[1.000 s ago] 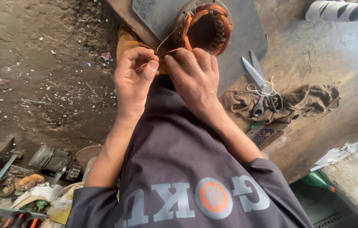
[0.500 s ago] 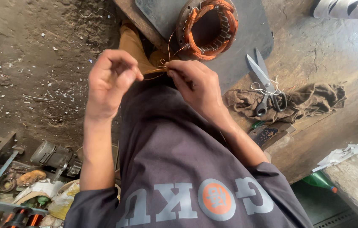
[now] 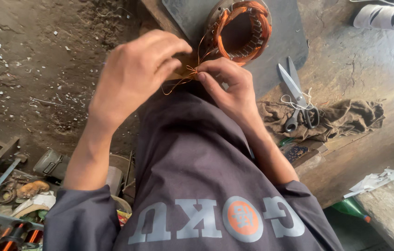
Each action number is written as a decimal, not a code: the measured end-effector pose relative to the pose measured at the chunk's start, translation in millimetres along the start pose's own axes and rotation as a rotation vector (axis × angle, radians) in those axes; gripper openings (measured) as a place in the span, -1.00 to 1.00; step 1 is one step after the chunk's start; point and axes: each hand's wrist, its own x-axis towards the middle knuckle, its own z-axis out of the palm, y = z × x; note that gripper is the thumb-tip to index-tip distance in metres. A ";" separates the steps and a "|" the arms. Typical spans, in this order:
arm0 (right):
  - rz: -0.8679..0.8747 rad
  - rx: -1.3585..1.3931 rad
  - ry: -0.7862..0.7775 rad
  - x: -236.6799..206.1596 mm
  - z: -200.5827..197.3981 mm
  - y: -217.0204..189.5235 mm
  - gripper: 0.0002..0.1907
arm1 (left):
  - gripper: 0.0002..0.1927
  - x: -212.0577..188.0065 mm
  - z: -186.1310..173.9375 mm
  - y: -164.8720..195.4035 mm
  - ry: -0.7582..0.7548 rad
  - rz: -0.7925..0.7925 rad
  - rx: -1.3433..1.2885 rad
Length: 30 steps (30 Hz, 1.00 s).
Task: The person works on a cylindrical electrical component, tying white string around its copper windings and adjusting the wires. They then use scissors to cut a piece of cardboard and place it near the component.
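Two hands meet above a worn wooden surface [image 3: 369, 60]. On a grey mat [image 3: 197, 18] lies a round motor stator [image 3: 243, 30] wound with copper. Left hand [image 3: 134, 74] and right hand [image 3: 232, 88] each pinch thin copper wire [image 3: 190, 72] just before the stator. Scissors [image 3: 297, 97] rest on a brown rag [image 3: 341, 118] nearby.

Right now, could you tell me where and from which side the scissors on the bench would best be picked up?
Probably by the handle loops of the scissors, from the near side. The loops rest on the crumpled brown cloth towards the person, slightly raised, while the open blades point away across the wooden bench. White string is tangled round the handles, so lift gently.
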 end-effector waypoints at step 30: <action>0.238 0.685 0.109 11.9 -3.5 -15.0 -0.94 | -0.87 -14.0 71.1 -12.2 0.231 -0.188 -0.766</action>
